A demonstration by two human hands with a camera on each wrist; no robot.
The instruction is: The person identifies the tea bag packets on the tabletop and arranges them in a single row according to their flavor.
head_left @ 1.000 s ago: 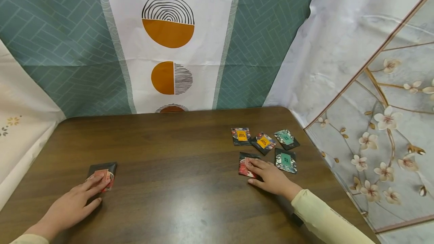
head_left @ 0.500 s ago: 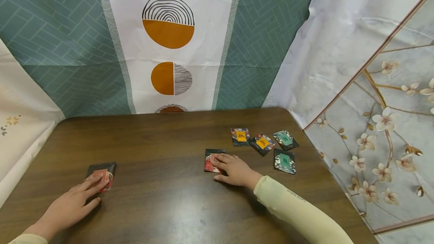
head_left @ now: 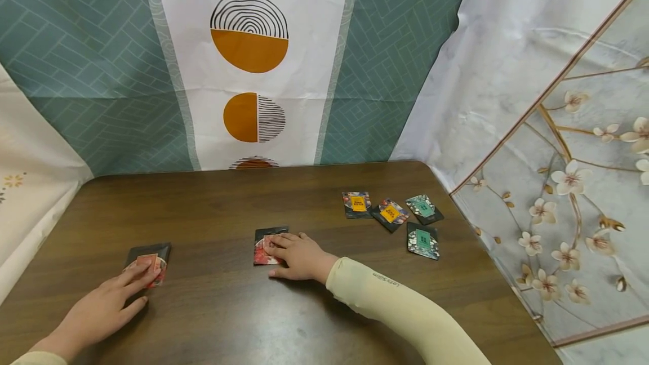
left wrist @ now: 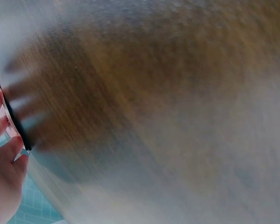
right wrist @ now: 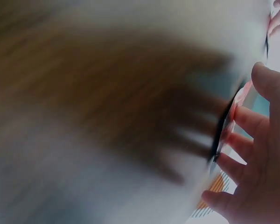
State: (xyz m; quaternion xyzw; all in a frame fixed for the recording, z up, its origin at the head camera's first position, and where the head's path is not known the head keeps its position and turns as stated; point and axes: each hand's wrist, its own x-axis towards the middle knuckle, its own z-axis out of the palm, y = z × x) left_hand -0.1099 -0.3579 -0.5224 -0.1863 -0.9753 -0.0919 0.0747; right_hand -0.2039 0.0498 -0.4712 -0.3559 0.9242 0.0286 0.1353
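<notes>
At the left of the head view, my left hand [head_left: 98, 311] rests its fingertips on a flat black packet with a red print [head_left: 161, 251]. Near the middle of the table, my right hand [head_left: 301, 258] lies with extended fingers on a similar red-printed packet [head_left: 261, 253], covering its right part. In the right wrist view the packet [right wrist: 226, 123] appears edge-on beneath the fingertips. The left wrist view catches only part of the left hand [left wrist: 4, 172] and the edge of its packet [left wrist: 15, 122].
Two packets with yellow labels, one upright [head_left: 357, 204] and one tilted [head_left: 390, 214], lie at the back right. Beside them are two green-labelled packets, one farther back [head_left: 425, 209] and one nearer [head_left: 423, 241]. The brown wooden table [head_left: 213, 207] ends against hanging patterned cloth [head_left: 253, 80].
My right hand has slid leftward across the table with the red packet under its fingers, away from the other packets. The left hand has stayed on its packet.
</notes>
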